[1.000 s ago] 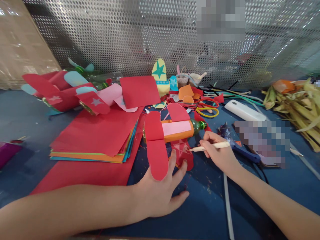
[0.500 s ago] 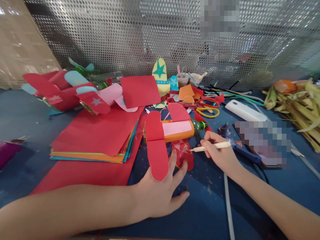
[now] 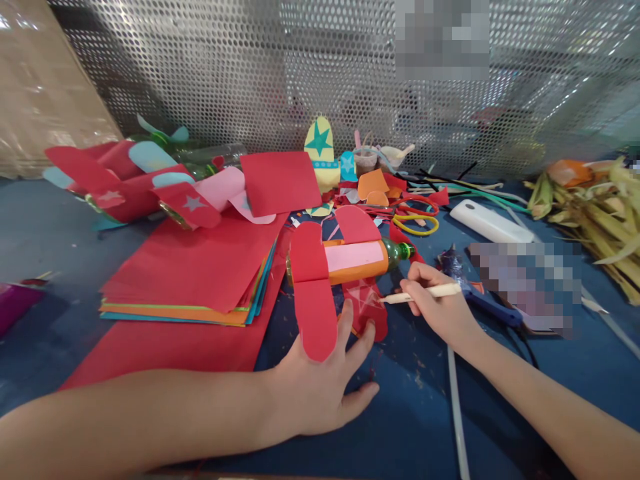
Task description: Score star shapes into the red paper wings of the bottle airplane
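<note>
A green glass or plastic bottle [image 3: 399, 251], wrapped in orange and pink paper, lies on its side with rounded red paper wings [image 3: 316, 313] on it. My left hand [image 3: 323, 387] is spread beside it, partly under the nearest red wing, with fingertips on a red paper flap [image 3: 373, 317]. White lines form a star on that flap. In my right hand [image 3: 437, 303] is a slim white pen [image 3: 425, 293], pinched between the fingers, its tip at the star's right side.
Coloured paper sheets [image 3: 190, 267] are stacked at left, near paper-covered bottles [image 3: 135, 193]. Behind are yellow-and-red-handled scissors [image 3: 416, 225] and scraps. At right lie a blue glue gun [image 3: 490, 307], a white case [image 3: 491, 221], a blurred flat object and dried husks [image 3: 595, 227].
Almost nothing differs. Both hands, the pen and the bottle stay in the same places; any movement of the pen tip is too slight to make out.
</note>
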Demonstrator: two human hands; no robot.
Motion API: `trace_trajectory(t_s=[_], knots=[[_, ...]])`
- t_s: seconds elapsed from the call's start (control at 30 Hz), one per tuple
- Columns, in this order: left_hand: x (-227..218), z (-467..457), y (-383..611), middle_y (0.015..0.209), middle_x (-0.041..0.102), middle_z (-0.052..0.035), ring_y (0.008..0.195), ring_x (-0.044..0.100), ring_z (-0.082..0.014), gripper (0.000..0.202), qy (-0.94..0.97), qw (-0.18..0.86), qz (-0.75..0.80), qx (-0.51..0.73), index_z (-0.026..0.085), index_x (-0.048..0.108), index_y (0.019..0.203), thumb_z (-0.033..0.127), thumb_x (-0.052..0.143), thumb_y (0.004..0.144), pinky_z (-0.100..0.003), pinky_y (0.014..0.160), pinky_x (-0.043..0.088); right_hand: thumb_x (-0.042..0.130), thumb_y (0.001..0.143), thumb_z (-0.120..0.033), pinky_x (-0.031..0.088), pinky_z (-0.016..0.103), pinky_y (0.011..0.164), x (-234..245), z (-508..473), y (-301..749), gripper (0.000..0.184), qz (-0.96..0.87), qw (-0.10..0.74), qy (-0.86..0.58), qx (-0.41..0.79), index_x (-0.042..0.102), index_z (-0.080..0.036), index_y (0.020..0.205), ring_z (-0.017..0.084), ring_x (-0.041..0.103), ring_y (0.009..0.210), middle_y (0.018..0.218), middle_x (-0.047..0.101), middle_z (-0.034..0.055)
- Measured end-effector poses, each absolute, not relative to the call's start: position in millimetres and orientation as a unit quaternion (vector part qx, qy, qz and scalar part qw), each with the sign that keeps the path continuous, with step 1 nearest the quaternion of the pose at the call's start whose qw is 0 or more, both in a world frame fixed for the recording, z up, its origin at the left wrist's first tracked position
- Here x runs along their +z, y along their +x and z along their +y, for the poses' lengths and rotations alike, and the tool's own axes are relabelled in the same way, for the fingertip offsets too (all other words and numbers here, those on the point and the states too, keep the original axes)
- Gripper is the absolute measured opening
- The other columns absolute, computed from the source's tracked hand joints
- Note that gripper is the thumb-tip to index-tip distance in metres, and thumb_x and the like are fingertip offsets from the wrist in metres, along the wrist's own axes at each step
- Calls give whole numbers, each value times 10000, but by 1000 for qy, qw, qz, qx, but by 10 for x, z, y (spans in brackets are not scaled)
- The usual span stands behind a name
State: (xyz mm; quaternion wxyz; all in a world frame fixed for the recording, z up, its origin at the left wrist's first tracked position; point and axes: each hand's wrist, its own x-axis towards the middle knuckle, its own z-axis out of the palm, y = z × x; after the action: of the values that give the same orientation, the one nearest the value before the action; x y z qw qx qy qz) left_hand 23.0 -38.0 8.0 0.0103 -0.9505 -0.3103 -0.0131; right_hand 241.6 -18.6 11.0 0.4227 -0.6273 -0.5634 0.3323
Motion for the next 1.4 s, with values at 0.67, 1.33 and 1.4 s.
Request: trace_trajectory(t_s=[0.67,1.33,1.4], knots=[[78,-383,242,1401,379,-283,1195,463,-439,626,-952,24,-303,-25,192,402,1414,567,345,915,-531,843,470,477,763,-247,275,263,429,100,-159,2411,264,-552,432,-631,332,344,-243,536,96,333,382,379,347,-87],[75,-376,233,1410,368,-276,1231,425,-439,637,-953,15,-303,-17,196,370,1431,571,329,917,-551,861,458,500,811,-272,322,233,457,124,-174,2422,266,-576,427,-627,305,386,-232,574,96,408,410,422,444,-69],[79,-375,234,1414,361,-274,1232,420,-443,642,-953,10,-303,-13,194,365,1433,572,337,915,-554,863,456,499,813,-270,322,232,457,121,-172,2425,267,-577,424,-627,305,386,-232,574,95,406,410,422,443,-69]])
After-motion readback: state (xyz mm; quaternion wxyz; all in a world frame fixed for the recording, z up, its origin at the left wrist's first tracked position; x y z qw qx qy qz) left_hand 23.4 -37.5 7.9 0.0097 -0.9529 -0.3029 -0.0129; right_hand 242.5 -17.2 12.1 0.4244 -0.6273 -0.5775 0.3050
